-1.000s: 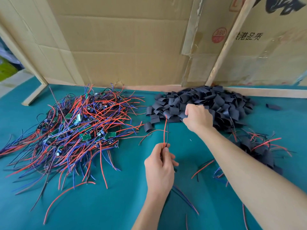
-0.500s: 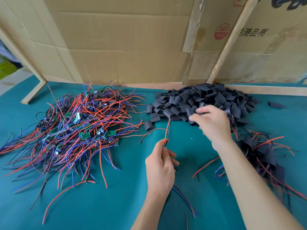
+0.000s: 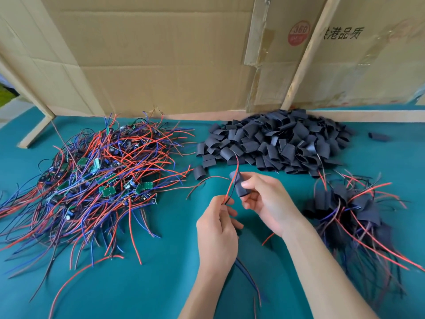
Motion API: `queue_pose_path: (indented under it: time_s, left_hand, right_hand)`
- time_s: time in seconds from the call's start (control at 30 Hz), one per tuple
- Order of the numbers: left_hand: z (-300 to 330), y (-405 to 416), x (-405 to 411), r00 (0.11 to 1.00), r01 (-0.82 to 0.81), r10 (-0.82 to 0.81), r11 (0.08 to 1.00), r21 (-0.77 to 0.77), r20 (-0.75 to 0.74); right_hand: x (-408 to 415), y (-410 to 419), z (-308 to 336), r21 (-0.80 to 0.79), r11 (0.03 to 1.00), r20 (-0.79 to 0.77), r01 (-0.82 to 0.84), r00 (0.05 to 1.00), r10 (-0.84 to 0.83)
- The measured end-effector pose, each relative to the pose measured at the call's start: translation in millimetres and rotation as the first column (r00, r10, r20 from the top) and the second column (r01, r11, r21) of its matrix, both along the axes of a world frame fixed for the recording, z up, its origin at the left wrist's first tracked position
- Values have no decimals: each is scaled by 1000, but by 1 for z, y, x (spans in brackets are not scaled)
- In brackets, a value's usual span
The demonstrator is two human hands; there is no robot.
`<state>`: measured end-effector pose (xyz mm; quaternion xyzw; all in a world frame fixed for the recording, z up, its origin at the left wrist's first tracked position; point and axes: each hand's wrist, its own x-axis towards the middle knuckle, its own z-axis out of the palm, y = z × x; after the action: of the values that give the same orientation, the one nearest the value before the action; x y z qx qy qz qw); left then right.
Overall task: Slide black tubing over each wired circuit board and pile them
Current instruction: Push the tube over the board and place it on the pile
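A tube is about to go over the wires.

On the left of the green tabletop (image 3: 138, 284) lies a big heap of boards (image 3: 92, 180) with no tubes yet. The left hand (image 3: 218, 229) has a tight grip on a red and a black wire (image 3: 232, 180), pinched near their ends; the board itself is hidden. Just beside it, the right hand (image 3: 266, 203) pinches one black tube (image 3: 239, 185). Best to keep both wires together and straight, squeeze the tube mouth open, then feed them in. Behind sits the tube pile (image 3: 287, 143); the done pile (image 3: 345, 203) is on the right.
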<state>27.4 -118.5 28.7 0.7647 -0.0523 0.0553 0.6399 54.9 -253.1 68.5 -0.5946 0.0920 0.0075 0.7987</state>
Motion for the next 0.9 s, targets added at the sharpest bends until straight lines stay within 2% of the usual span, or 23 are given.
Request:
queue_pose_path:
  time_s: [0.23,0.4,0.57,0.9]
  left_hand:
    - [-2,1,0,1000,-5,5,999,48,-14]
    - [0,-1,-1,1000,6,-6,1000,25,-5]
    - [-1,-1,-1,1000,18,-18,1000,21,-3]
    - [-6,0,-1,997,61,-68,986,154,38]
  right_hand:
    - [-4,-8,4,32,997,20,-63,998,63]
    - [-5,-25,6,140,985,16,99,995,-102]
    - [-4,-36,10,311,896,-25,317,945,-326]
    - [-4,-37,16,375,856,19,357,919,-393]
